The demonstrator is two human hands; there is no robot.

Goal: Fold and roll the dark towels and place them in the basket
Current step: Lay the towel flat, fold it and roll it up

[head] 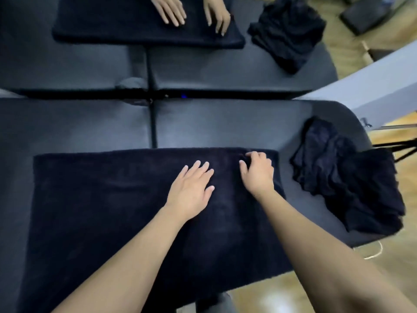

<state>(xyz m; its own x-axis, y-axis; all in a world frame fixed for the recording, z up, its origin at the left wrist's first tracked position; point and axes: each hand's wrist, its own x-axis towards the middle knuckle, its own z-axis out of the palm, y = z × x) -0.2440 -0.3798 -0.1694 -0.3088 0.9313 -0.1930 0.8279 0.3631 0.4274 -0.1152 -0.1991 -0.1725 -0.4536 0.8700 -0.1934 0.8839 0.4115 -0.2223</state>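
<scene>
A dark towel (108,199) lies spread flat across the near grey table (90,125). My left hand (191,188) rests flat on the towel near its middle, fingers straight and slightly spread. My right hand (258,171) sits near the towel's far right corner with its fingers curled, pinching a fold of the cloth. A crumpled pile of dark towels (352,177) lies at the table's right end, apart from my hands. No basket is in view.
Across a gap stands a second grey table (203,68). On it another person's two hands (191,12) press on a folded dark towel (112,23), with another dark pile (286,32) to its right. Wooden floor shows at the right and below.
</scene>
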